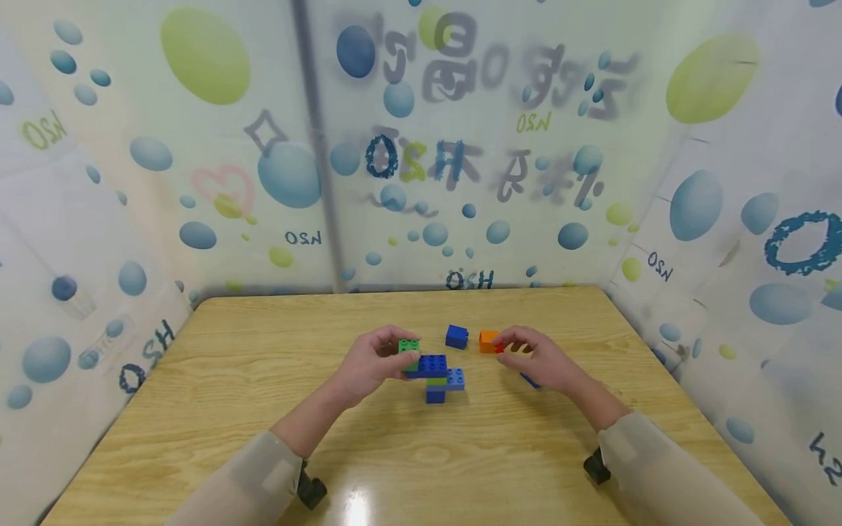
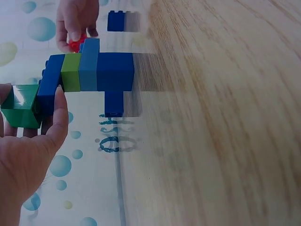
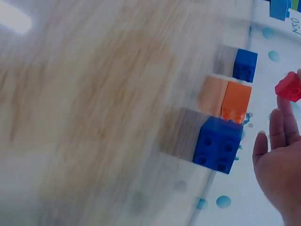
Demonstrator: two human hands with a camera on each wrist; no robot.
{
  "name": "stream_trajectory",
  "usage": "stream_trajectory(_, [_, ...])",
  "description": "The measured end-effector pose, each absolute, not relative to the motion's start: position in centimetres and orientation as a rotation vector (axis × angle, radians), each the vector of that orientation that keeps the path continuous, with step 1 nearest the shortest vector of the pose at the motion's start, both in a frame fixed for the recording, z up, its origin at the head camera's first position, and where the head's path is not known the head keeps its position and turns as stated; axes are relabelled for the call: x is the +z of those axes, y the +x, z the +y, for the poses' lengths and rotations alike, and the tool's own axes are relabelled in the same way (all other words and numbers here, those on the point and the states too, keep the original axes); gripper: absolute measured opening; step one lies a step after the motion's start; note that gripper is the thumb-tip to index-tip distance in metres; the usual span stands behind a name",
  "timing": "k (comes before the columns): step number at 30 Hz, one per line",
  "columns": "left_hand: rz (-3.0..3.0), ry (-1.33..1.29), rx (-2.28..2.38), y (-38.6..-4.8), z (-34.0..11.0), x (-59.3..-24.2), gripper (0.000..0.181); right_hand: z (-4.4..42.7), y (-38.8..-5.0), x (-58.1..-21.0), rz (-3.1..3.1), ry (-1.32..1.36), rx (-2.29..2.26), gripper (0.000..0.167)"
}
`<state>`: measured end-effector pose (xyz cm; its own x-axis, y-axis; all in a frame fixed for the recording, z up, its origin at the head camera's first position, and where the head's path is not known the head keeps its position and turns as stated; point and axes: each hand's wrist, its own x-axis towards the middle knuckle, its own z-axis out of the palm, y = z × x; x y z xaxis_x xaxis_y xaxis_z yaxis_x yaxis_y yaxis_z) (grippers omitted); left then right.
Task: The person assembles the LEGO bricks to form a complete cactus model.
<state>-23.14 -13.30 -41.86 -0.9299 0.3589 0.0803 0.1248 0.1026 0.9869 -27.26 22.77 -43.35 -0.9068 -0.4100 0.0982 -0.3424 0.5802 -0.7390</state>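
Note:
My left hand [image 1: 370, 367] grips a green building brick [image 1: 408, 353] at the upper left of a joined brick stack. Under the green one lies a long dark blue brick [image 2: 50, 84]; a lime green brick [image 2: 70, 72], a light blue brick [image 2: 89, 66] and a dark blue bottom brick [image 2: 115, 71] follow downward. One left finger or thumb also touches the long blue brick. To the right, my right hand [image 1: 543, 359] pinches a small red brick [image 3: 288, 88] with slanted sides, held above the table. Its far end is cut off in the right wrist view.
Loose on the wooden table [image 1: 263, 351] lie a blue brick [image 1: 457, 337], an orange brick [image 1: 488, 340] and another blue brick [image 3: 218, 145], mostly hidden under the right hand in the head view. Printed curtains [image 1: 421, 248] hang behind and at both sides.

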Motion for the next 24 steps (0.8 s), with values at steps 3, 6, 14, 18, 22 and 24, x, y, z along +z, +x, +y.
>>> stream_trajectory(3, [2.191, 0.485, 1.929, -23.1, -13.3, -41.8, 0.032, 22.4, -26.9, -43.2, 2.697, -0.662, -1.271, 0.024])
stream_trajectory(6, [2.194, 0.483, 1.926, -23.1, -13.3, -41.7, 0.032, 22.0, -26.6, -43.0, 2.677, -0.667, -1.298, 0.019])
stream_trajectory(14, [2.187, 0.486, 1.927, -23.0, -13.3, -41.6, 0.032, 20.9, -26.1, -42.9, 2.64, -0.663, -1.334, 0.021])
stream_trajectory(18, [2.194, 0.482, 1.921, -23.1, -13.3, -41.6, 0.032, 20.4, -25.9, -43.1, 2.614, -0.694, -1.361, 0.022])
stream_trajectory(22, [2.192, 0.48, 1.921, -23.1, -13.3, -41.6, 0.032, 19.7, -25.6, -43.2, 2.588, -0.717, -1.358, 0.026])
stream_trajectory(24, [2.189, 0.478, 1.922, -23.1, -13.3, -41.6, 0.033, 19.3, -25.5, -43.2, 2.575, -0.743, -1.336, 0.03])
